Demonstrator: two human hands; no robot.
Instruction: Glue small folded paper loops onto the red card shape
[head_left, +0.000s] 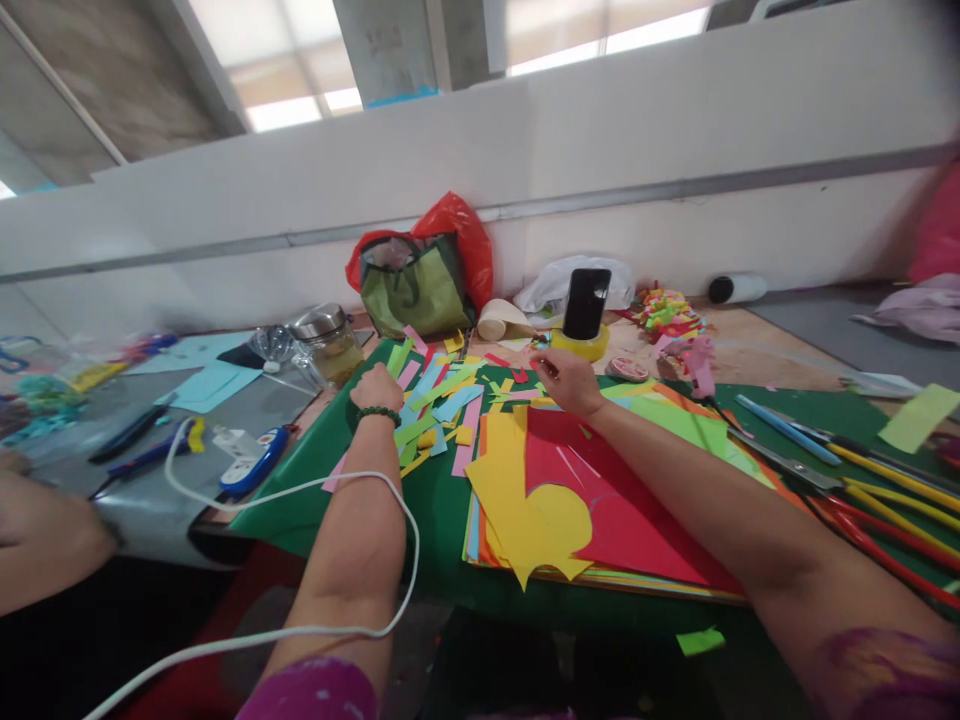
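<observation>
My left hand [377,393], a green bead bracelet at its wrist, is closed at the left edge of a scatter of coloured paper strips [442,395]. Its fingertips face away, so anything in them is hidden. Beyond a stack of coloured paper sheets [637,500], my right hand [570,382] has its fingers bent together, close to small red and yellow scraps. What it pinches, if anything, is too small to make out. A yellow sheet with curved cuts [532,510] lies on top of the stack. Everything rests on a green mat [431,510].
A phone [587,303] stands in a yellow tape roll [581,345] behind my right hand. Scissors [802,470] and a pink glue gun [699,365] lie right. A glass jar [330,340] stands left. A white cable [405,590] crosses my left forearm. Another person's arm [52,530] is at left.
</observation>
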